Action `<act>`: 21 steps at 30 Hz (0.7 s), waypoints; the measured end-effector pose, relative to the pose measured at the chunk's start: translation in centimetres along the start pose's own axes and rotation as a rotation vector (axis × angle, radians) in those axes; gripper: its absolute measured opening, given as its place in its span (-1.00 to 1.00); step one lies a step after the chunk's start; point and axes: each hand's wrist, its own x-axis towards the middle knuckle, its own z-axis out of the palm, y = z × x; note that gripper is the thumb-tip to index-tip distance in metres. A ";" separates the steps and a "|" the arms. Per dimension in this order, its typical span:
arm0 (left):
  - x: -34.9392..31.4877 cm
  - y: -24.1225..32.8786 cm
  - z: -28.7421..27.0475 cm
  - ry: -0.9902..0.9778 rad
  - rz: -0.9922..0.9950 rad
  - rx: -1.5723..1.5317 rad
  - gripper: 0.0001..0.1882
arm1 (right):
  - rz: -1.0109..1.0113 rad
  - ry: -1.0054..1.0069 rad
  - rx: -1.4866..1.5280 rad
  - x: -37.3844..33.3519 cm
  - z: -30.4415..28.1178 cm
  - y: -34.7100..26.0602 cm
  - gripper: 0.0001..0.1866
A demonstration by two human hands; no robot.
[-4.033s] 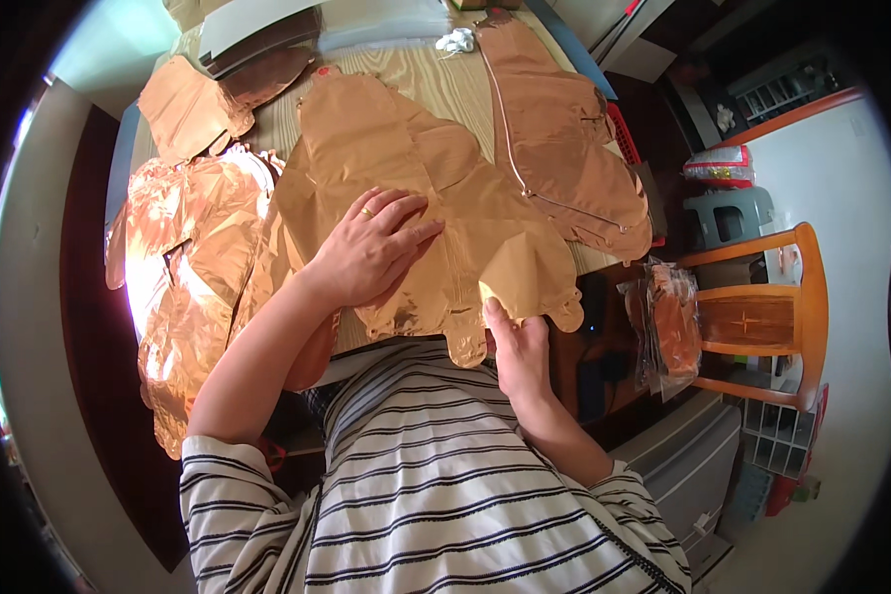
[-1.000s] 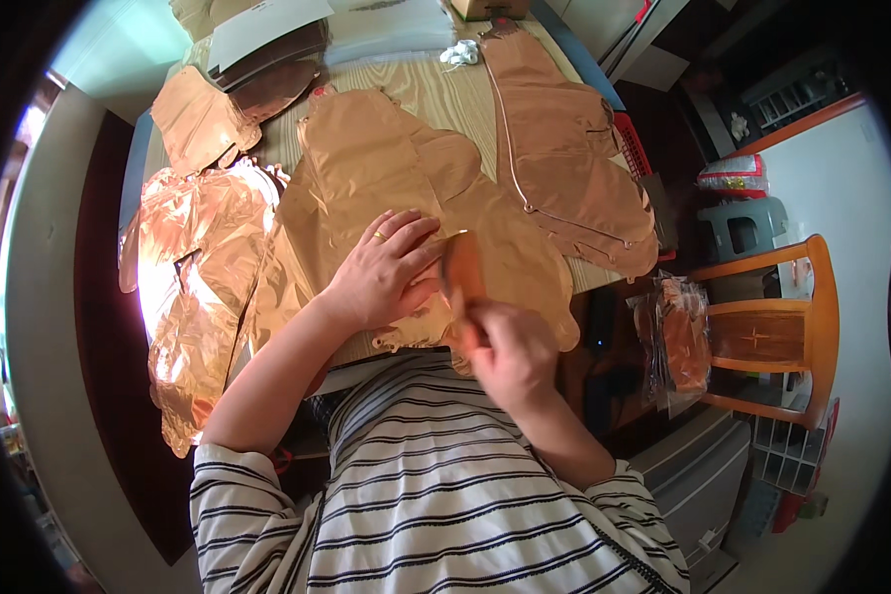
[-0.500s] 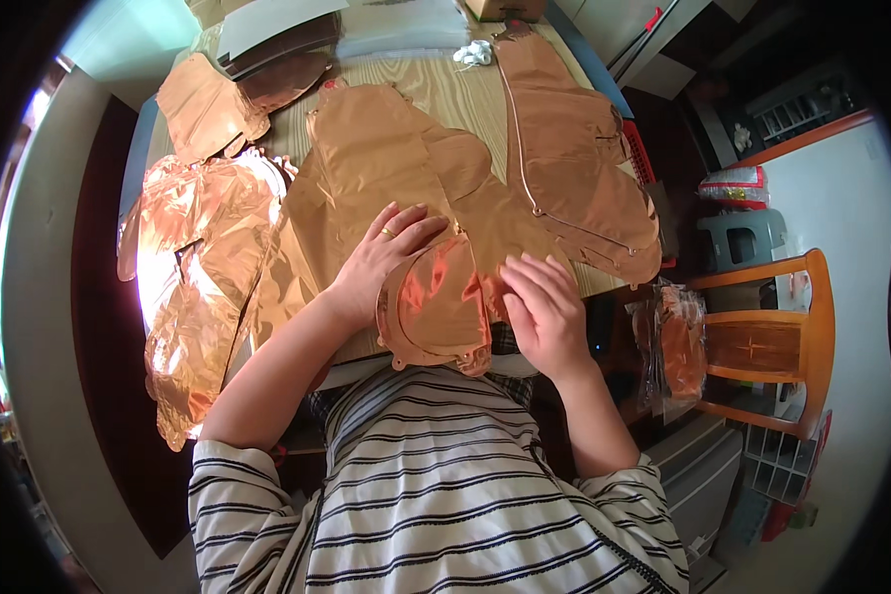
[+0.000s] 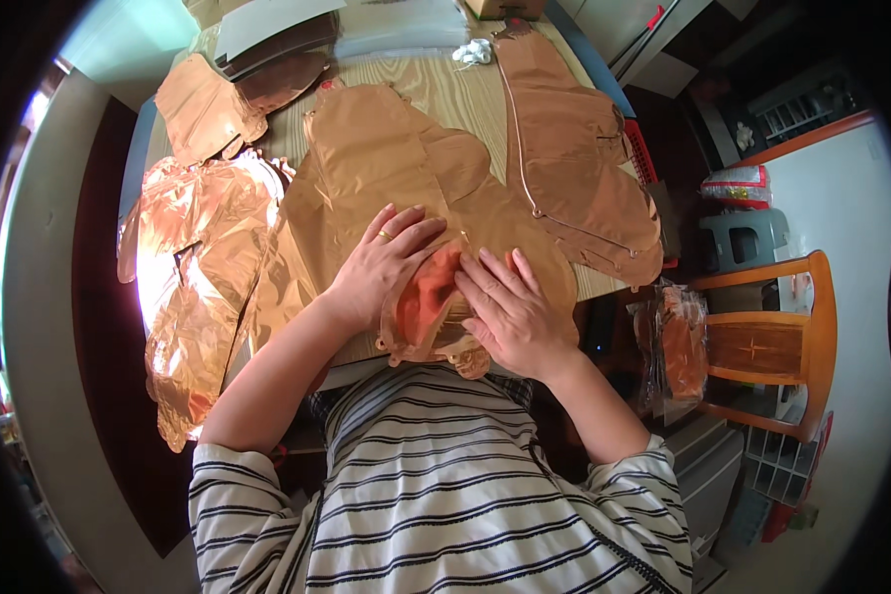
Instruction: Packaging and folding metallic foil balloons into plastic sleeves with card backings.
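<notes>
A shiny copper-coloured foil balloon, flat and uninflated, has a folded-over part (image 4: 428, 302) at the table's near edge, in front of my body. My left hand (image 4: 391, 255) lies flat on the left side of this fold, fingers stretched out. My right hand (image 4: 505, 312) presses on the fold's right side with its fingers extended. Beyond my hands the large matte foil sheet (image 4: 371, 148) spreads over the table. To its left are crumpled, glossy foil balloons (image 4: 203, 233); to its right lies a folded foil balloon (image 4: 574, 158).
The wood-grain table (image 4: 421, 84) carries clear plastic sleeves (image 4: 401, 28) and a small white crumpled item (image 4: 473, 52) at its far side. A wooden chair (image 4: 757, 342) stands at the right, with bagged copper foil (image 4: 681, 346) beside it. Behind is a grey stool (image 4: 742, 243).
My right hand has moved left and down onto the folded foil, covering its right side. The fold now looks flatter and creased. My left hand has stayed nearly in place.
</notes>
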 end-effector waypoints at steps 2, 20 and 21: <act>0.0 0.0 -0.1 0.000 0.003 -0.018 -0.01 | 0.055 0.080 0.041 0.0 -0.2 0.1 -0.37; 0.2 0.2 -0.2 -0.031 -0.033 0.048 -0.07 | 0.072 -0.053 -0.167 0.4 0.0 0.1 -0.22; 0.2 0.3 -0.4 -0.027 -0.033 0.031 -0.07 | 0.075 -0.059 -0.178 0.4 0.0 0.1 -0.21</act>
